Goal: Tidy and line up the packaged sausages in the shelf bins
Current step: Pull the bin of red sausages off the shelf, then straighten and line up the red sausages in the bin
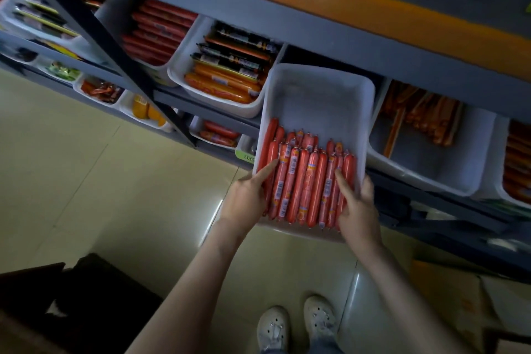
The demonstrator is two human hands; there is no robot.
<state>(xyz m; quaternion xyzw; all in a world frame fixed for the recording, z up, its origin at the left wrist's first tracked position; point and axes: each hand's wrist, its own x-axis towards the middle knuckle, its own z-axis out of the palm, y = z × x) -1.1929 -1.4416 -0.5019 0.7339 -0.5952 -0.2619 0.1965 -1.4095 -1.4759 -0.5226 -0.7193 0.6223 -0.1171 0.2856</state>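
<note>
Bin (319, 95): white, sticks far out from the shelf (316, 34), with its front end over the floor (86, 167).
Sausages (304, 181): red, side by side in the front half of the bin, ends toward the person. The back half is bare.
Left hand (244, 201): at the front left corner, first finger straight on the sausages (I cannot tell if the other fingers hold the bin).
Right hand (359, 210): holds the right wall, thumb outside, fingers inside on the sausages.
Risk, drop: the bin hangs far out. If a hand slips, it could tip and spill.
Risk, mess: a hard push from both sides could make sausages pop up and pile.
Count, hands: two.
Count, sausages: about ten in front, about seven ends behind (some are hidden).
Count, bins: five in this row (more sit lower and to the left).
</note>
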